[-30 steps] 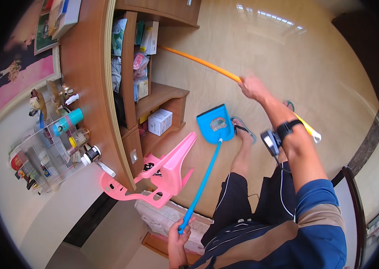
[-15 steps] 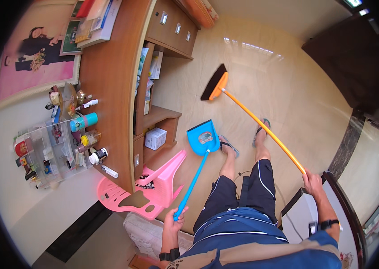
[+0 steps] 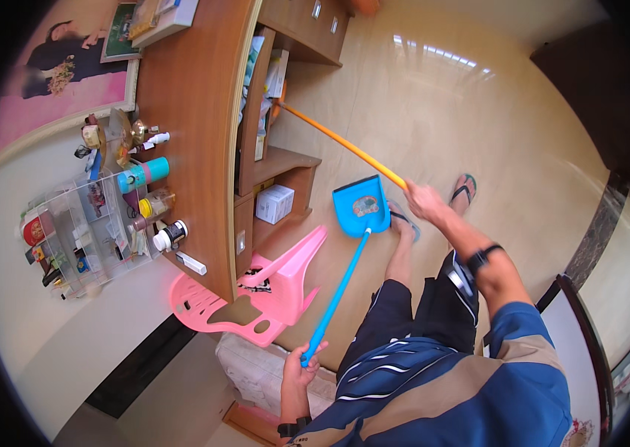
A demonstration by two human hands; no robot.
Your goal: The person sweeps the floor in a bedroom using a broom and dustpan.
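Observation:
My left hand point(image 3: 301, 365) is wrapped round the upper end of the blue handle of a dustpan point(image 3: 348, 208). The pan lies on the floor beside my foot, its black-edged mouth facing away from me. My right hand point(image 3: 425, 203) grips the orange handle of a broom point(image 3: 344, 147), the arm stretched forward. From there the handle slants to the far left. Only a sliver of the orange broom head shows at the desk opening; its bristles are hidden behind the desk's side.
A wooden desk point(image 3: 188, 112) with shelves stands on the left, bottles and a clear organizer point(image 3: 99, 238) on it. A pink plastic chair point(image 3: 285, 290) sits by its near end. A white box point(image 3: 274, 203) rests on a low shelf. Glossy tile floor point(image 3: 434, 119) stretches ahead.
My right hand has swung forward and left with the broom, taking its head from open floor to beside the desk. My left hand still holds the dustpan; the view has shifted slightly.

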